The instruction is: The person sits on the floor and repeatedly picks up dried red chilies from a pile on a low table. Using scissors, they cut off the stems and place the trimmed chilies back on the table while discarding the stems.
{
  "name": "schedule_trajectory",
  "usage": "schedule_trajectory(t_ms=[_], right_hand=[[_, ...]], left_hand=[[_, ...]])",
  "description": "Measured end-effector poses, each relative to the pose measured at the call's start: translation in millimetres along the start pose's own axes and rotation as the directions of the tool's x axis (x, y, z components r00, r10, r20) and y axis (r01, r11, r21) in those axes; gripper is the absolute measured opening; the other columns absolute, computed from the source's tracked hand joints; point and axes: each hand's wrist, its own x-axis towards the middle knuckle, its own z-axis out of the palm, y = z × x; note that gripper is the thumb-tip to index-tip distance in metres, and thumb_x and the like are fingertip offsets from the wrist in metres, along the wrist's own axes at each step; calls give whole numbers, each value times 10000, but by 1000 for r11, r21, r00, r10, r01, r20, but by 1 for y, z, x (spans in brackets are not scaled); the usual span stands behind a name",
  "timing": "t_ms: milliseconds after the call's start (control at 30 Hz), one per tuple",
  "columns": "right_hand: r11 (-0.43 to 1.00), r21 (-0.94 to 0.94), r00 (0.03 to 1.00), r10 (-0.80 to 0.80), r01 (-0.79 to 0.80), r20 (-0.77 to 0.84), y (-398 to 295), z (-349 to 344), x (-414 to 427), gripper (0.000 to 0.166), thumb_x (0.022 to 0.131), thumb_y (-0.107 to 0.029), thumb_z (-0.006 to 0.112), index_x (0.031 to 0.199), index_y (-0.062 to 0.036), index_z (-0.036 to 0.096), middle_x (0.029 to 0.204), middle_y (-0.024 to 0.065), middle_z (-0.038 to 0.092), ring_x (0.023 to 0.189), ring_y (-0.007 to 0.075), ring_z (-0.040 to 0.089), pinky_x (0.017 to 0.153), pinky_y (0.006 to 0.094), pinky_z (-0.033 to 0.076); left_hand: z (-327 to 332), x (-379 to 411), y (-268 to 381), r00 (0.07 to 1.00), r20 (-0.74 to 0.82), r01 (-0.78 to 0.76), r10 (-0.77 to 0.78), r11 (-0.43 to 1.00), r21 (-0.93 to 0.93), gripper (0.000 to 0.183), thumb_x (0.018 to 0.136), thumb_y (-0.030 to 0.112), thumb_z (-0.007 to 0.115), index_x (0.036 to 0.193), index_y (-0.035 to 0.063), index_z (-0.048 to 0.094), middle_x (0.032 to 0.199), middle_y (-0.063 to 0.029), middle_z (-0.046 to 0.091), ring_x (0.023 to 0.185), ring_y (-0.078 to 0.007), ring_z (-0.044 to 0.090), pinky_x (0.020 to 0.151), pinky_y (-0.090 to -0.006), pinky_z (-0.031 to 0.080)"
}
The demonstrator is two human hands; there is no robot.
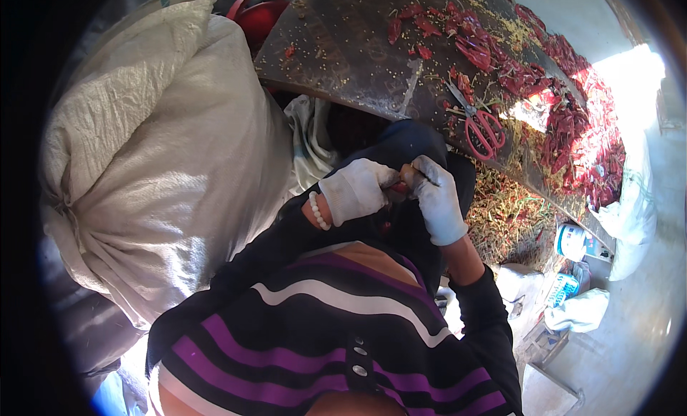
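Note:
Both my hands wear white knit gloves, greyed at the fingers, and meet above my lap. My left hand [358, 190], with a white bead bracelet at its wrist, pinches a dark red dried chili pepper [398, 188]. From the other side my right hand [437, 201] grips the same pepper, and a bare fingertip shows past its glove. Most of the pepper is hidden by my fingers. Beyond my right hand, scissors with pink handles [484, 134] lie on the dark tabletop [343, 51], blades pointing away from me.
Dried red chilies [563, 120] are heaped along the table's right side, among scattered seeds. A large tied woven sack [177, 147] fills the left. Stems and seeds [504, 212] cover the floor below the table, near a white tub [570, 242]. A red container [260, 16] stands behind the sack.

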Motion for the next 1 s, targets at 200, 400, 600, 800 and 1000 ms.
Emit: schedule_trajectory(t_ms=[200, 400, 600, 800, 1000], right_hand=[[915, 367, 980, 195, -171, -29, 2, 6, -6, 122, 940, -109, 532, 922, -20, 614, 837, -11, 576, 740, 88, 542, 669, 246, 467], [695, 636, 902, 432, -335, 3, 14, 5, -7, 181, 951, -184, 535, 1045, -41, 595, 925, 40, 606, 780, 143, 597, 702, 315, 517], [666, 739, 948, 289, -101, -131, 35, -19, 4, 265, 999, -325, 530, 958, -72, 596, 864, 26, 620, 661, 117, 559, 580, 286, 454], [774, -625, 725, -374, -100, -579, 28, -60, -34, 130, 887, -177, 673, 931, -60, 638, 815, 55, 618, 658, 217, 596, 643, 353, 501], [817, -576, 976, -116, -11, -184, 42, -23, -77, 134, 796, -135, 692, 910, -71, 663, 886, 131, 661, 799, 332, 644, 733, 419, 505]], left_hand=[[6, -2, -2, 968, -81, -203, 238, 929, 308, 164, 743, 60, 666, 907, 52, 677, 804, -175, 661, 778, -355, 654, 680, -398, 526], [12, -2, -1, 976, -9, -182, 220, 831, 526, 125, 760, 110, 662, 877, 69, 663, 826, -142, 663, 805, -348, 648, 702, -420, 520], [11, -4, 0, 962, -68, -200, 264, 854, 481, 167, 765, 102, 676, 928, 66, 681, 858, -104, 690, 787, -296, 663, 700, -386, 528], [-12, -12, -11, 910, -239, 124, -338, 773, -623, 210, 910, 52, 652, 1117, 19, 660, 831, -42, 655, 688, -101, 610, 644, -235, 505], [-28, -12, -13, 903, -289, 18, -317, 701, -713, 256, 947, 72, 574, 1185, -5, 629, 738, -44, 639, 634, -95, 598, 591, -219, 484]])
